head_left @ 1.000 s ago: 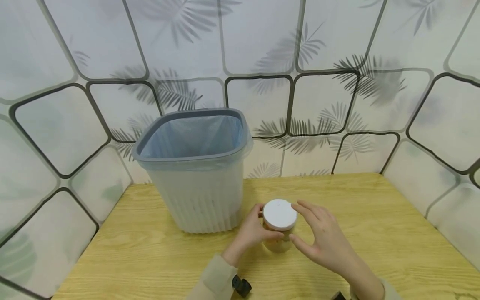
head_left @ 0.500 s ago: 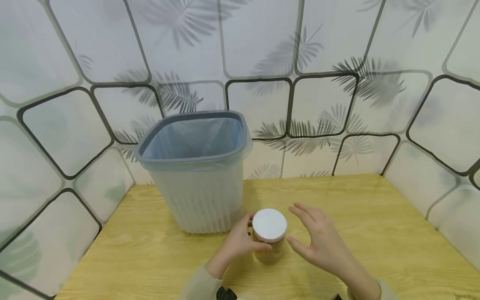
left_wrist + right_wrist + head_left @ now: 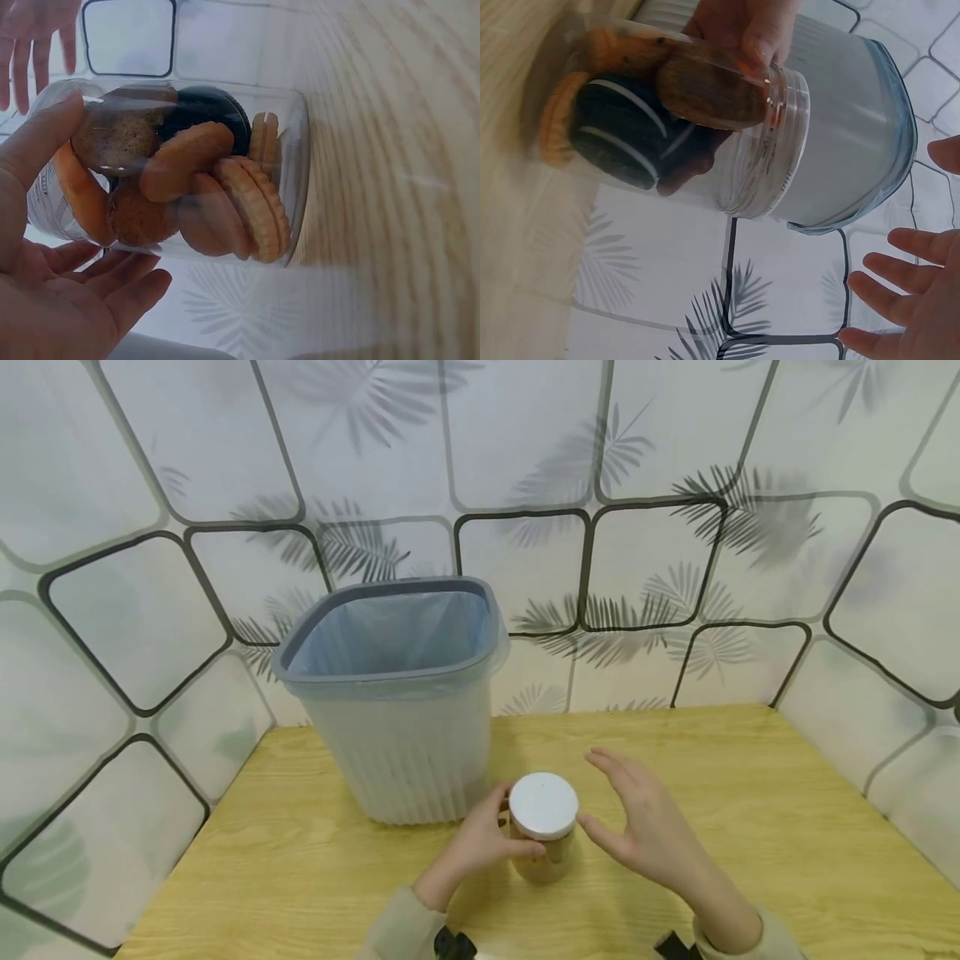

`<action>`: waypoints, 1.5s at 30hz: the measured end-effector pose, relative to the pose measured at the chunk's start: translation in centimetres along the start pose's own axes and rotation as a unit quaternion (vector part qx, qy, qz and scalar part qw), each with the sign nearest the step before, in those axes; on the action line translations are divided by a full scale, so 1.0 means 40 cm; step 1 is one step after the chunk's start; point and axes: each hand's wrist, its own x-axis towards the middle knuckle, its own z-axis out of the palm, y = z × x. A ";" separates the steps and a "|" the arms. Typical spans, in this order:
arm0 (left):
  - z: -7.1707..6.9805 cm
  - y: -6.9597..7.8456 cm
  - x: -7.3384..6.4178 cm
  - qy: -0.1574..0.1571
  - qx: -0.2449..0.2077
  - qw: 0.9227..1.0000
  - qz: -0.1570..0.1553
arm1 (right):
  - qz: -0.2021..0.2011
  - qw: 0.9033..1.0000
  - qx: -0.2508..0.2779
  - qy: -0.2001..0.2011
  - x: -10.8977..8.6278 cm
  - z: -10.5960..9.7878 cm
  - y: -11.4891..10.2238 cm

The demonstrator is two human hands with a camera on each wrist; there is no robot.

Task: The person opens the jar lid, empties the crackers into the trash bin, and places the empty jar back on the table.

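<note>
A clear jar (image 3: 555, 857) of cookies with a white lid (image 3: 543, 805) stands upright on the wooden table. My left hand (image 3: 480, 842) holds its left side near the top, thumb across the front and fingers behind. Through the wall in the left wrist view show round brown cookies (image 3: 120, 139), ridged sandwich cookies (image 3: 251, 206) and a dark one (image 3: 206, 116). The right wrist view shows the dark cookie (image 3: 619, 135) with pale stripes. To the right of the lid, my right hand (image 3: 651, 827) has its fingers spread and its thumb tip close to the rim, holding nothing.
A white ribbed trash bin (image 3: 405, 760) with a grey rim and a bluish liner stands close behind and left of the jar. Patterned walls (image 3: 525, 568) enclose the wooden table (image 3: 750, 827) at the back and both sides.
My left hand and the jar have shifted a little left and nearer to me. My right hand, earlier with fingertips at the lid's edge, now has its fingers apart from it.
</note>
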 end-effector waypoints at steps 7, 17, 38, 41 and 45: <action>-0.016 -0.010 0.010 -0.010 0.000 1.000 0.004 | 0.012 0.999 0.035 -0.009 0.038 0.024 0.004; -0.040 -0.022 -0.007 -0.016 0.036 0.999 0.022 | 0.021 0.996 0.064 -0.063 0.050 0.073 0.008; -0.003 -0.016 0.020 -0.053 0.008 0.998 0.026 | 0.082 0.981 0.042 -0.174 0.020 0.125 0.018; -0.006 -0.017 0.019 -0.067 -0.008 0.997 0.030 | 0.092 0.977 0.046 -0.188 0.018 0.131 0.015; -0.004 -0.018 0.017 -0.078 -0.020 0.996 0.040 | 0.100 0.976 0.048 -0.187 0.019 0.133 0.010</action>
